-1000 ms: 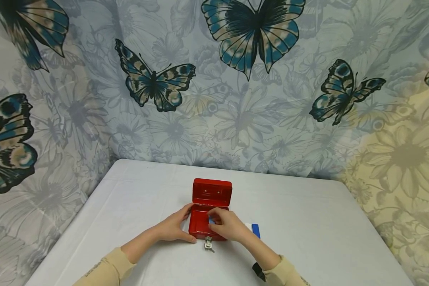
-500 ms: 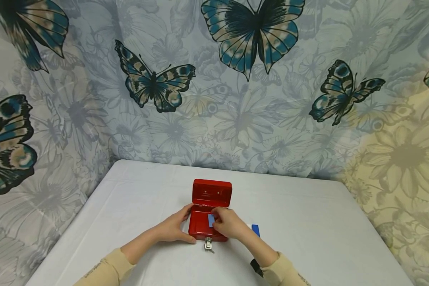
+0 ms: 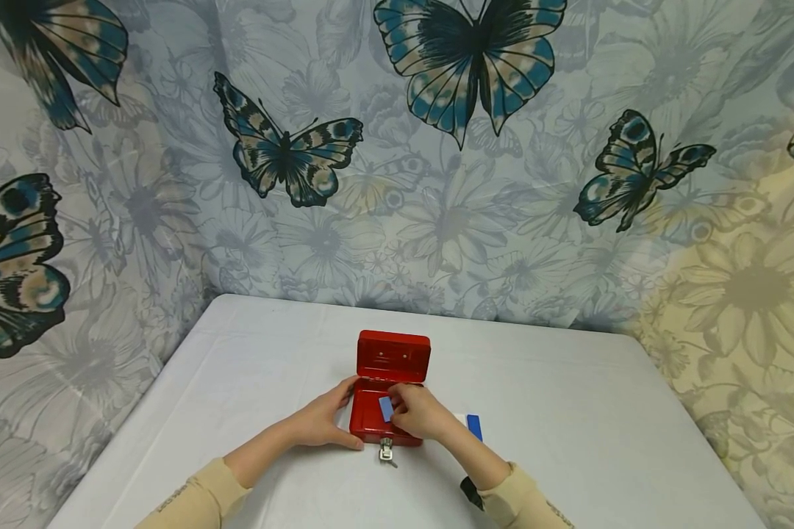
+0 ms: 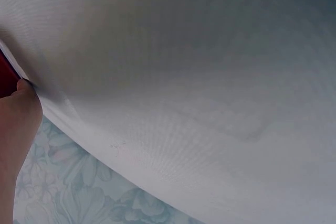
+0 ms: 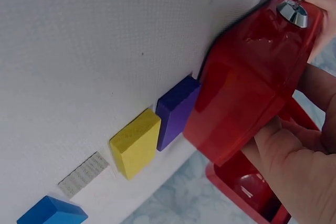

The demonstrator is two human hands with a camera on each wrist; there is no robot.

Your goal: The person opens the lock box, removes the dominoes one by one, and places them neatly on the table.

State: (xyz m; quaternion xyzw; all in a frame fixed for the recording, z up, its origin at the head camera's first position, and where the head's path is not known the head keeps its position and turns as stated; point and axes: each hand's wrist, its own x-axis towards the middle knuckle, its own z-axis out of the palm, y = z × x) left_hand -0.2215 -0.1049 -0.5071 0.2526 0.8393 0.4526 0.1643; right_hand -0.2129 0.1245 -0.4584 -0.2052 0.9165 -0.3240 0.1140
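Observation:
A red cash box [image 3: 370,422] stands on the white table with its lid [image 3: 393,355] raised. At its front, a silver lock [image 3: 387,450] carries a key. My left hand [image 3: 314,420] is spread along the box's left side, thumb at the front corner and fingers near the hinge. Over the compartment, my right hand [image 3: 423,413] pinches a small flat blue rectangular piece [image 3: 386,408] between thumb and fingers. In the right wrist view, this hand [image 5: 302,156] reaches over the box wall, which hides the piece.
Right of the box, a purple block [image 5: 178,111], a yellow block [image 5: 137,142], a grey printed strip [image 5: 83,174] and a blue block [image 5: 51,212] form a row. A black object [image 3: 471,492] lies partly under the right sleeve. A butterfly-print curtain [image 3: 423,242] surrounds the table [image 3: 569,411].
The blue piece, mostly covered by the right fingers at first, now shows more, tilted and slightly farther left. The right hand shifts slightly over the box. The left hand stays in place.

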